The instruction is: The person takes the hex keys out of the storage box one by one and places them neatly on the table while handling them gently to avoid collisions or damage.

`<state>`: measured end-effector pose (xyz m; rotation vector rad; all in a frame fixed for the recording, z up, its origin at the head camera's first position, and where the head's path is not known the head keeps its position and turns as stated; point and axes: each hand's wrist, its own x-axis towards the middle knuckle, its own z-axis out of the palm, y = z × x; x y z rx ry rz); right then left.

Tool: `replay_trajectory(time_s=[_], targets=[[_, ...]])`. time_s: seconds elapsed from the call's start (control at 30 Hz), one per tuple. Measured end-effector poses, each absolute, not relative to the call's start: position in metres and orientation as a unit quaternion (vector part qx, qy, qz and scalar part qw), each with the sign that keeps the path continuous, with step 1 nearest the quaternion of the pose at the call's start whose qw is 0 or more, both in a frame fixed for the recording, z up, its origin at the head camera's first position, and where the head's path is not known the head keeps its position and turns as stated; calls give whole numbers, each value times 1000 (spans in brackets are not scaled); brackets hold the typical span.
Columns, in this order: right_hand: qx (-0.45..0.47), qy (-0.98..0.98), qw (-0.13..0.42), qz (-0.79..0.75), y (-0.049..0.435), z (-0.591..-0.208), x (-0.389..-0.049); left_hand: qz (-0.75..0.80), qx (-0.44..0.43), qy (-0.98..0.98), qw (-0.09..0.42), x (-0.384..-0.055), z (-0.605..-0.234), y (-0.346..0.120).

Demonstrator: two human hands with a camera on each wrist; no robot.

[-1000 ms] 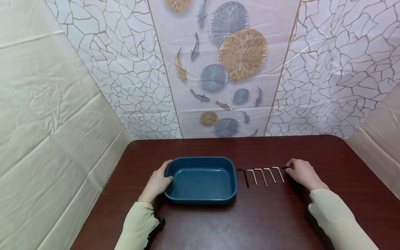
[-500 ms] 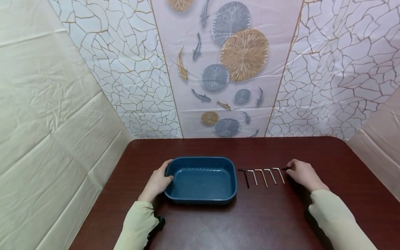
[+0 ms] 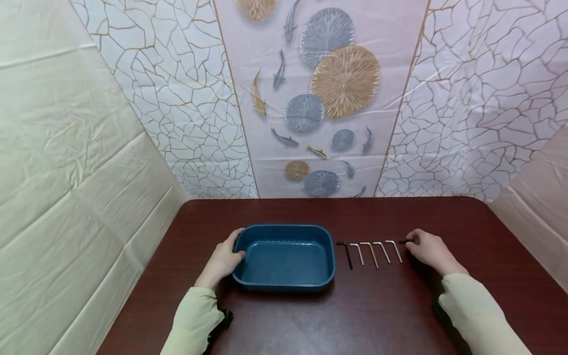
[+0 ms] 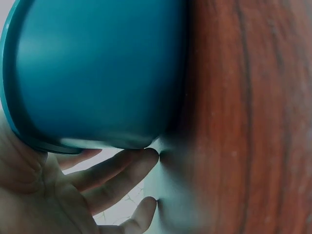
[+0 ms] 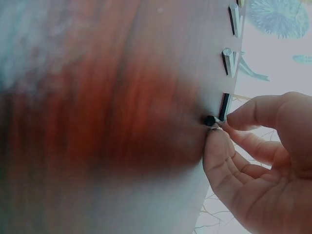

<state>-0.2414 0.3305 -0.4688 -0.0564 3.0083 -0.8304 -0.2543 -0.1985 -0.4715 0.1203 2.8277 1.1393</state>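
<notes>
A blue rectangular plastic tub (image 3: 284,264) stands upright on the table. My left hand (image 3: 223,257) grips its left side, thumb over the rim and fingers along the outer wall; the left wrist view shows the fingers beneath the tub's blue wall (image 4: 97,73). On the right, my right hand (image 3: 430,250) pinches a black hex key (image 5: 224,106) between thumb and fingertips, low at the table surface. Most of that key is hidden by the fingers in the head view, where just a short dark arm (image 3: 403,241) sticks out leftward.
Between tub and right hand lies a row of L-shaped hex keys: a black one (image 3: 348,257) nearest the tub, then several silver ones, the last silver key (image 3: 395,252) close to my right hand. The dark red wooden table (image 3: 346,315) ends at a patterned cloth backdrop (image 3: 306,148).
The head view tilts slightly. Both hands, the tub and the row of hex keys stay where they were.
</notes>
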Motion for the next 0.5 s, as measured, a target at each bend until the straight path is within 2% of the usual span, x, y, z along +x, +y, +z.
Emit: replay_trajectory(time_s=[0.23, 0.5], targets=[[-24, 961, 3, -275, 326, -462, -238, 384, 73, 919, 47, -256, -472, -205], [-38, 945, -102, -310, 307, -442, -228, 388, 53, 917, 73, -256, -462, -226]])
